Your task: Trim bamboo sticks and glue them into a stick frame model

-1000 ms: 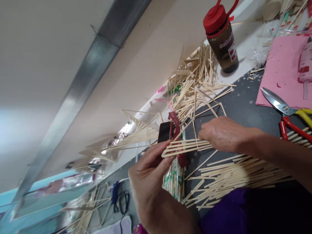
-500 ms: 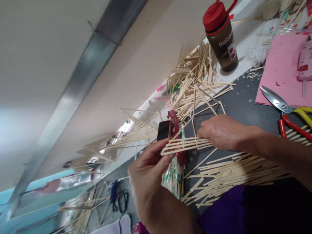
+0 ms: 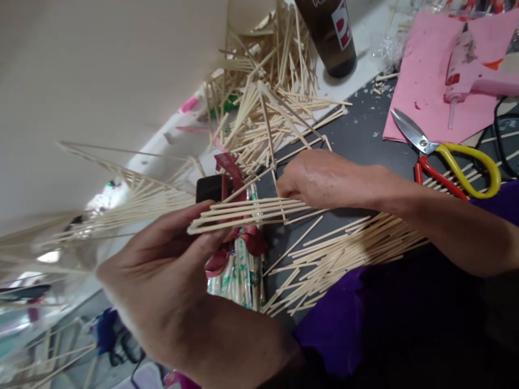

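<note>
A structure of thin wooden sticks (image 3: 251, 206) is held up between my two hands, with several sticks side by side and glued joints at its left end. My left hand (image 3: 174, 265) pinches that end between thumb and fingers. At the other end, my right hand (image 3: 324, 178) is closed on the sticks, its fingertips partly hidden behind the knuckles. More joined sticks (image 3: 265, 121) rise in a triangle beyond my right hand. Below the structure, loose sticks (image 3: 324, 265) lie in a spread pile on the dark table.
Scissors (image 3: 424, 145) and a pink glue gun (image 3: 462, 75) lie at right, partly on pink sheets (image 3: 409, 81). A bottle (image 3: 334, 38) stands at the back by a stick heap (image 3: 292, 59). A phone (image 3: 210, 189) and wrapped sticks (image 3: 239, 270) are behind my left hand.
The view has shifted to the right and down, so things appear further left and higher; the glue gun shows more fully and the bottle's lid is cut off. Both hands keep their hold.
</note>
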{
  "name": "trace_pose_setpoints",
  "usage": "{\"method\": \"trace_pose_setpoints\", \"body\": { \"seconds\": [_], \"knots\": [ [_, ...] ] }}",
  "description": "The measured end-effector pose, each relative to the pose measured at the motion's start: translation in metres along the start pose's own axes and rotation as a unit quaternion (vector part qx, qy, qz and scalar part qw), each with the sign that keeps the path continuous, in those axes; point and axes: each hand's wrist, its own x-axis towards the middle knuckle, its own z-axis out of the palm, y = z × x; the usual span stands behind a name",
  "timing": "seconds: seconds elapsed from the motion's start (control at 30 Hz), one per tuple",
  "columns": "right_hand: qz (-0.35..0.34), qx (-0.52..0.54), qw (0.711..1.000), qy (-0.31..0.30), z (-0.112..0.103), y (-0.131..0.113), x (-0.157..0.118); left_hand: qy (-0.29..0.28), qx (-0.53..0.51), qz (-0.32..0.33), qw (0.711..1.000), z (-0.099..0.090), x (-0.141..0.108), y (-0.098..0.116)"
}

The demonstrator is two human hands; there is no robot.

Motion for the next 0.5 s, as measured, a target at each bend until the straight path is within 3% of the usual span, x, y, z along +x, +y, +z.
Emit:
{"method": "trace_pose_setpoints", "body": {
  "seconds": [0.27,0.5],
  "knots": [
    [-0.005,0.01,0.999,0.038,0.0031,0.0026,0.0014,0.002,-0.002,-0.025,1.0,0.0025,-0.0023,0.0013],
    [-0.026,-0.011,0.999,0.035,0.0094,0.0085,0.0012,-0.054,-0.04,-0.047,0.997,-0.0044,0.0004,-0.0055]
  ]
}}
